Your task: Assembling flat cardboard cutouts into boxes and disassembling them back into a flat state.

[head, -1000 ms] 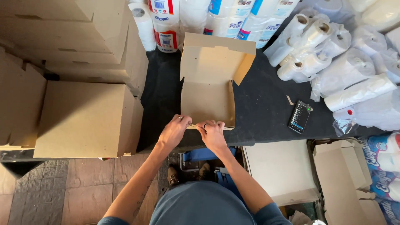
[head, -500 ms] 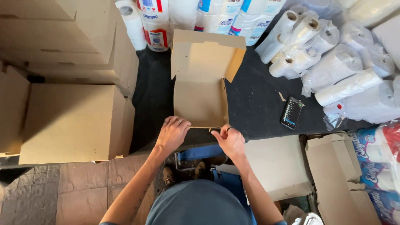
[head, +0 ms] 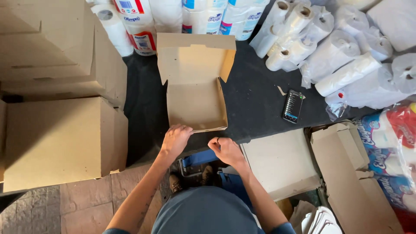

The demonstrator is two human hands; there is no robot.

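A small brown cardboard box (head: 197, 102) lies on the black table (head: 255, 108) with its lid raised toward the far side. My left hand (head: 175, 139) rests at the box's near left corner, fingers curled against the front wall. My right hand (head: 225, 149) is just off the near right corner, at the table's edge, fingers bent and holding nothing that I can see.
Big cardboard cartons (head: 60, 138) fill the left. Packs of paper rolls (head: 138, 26) line the back, and loose wrapped rolls (head: 342, 76) lie at the right. A phone (head: 293, 106) lies on the table. Flat box blanks (head: 281, 162) sit at lower right.
Both hands have come back from the box's front wall toward the table edge; my right hand has let go and dropped lower. The camera view has shifted slightly.
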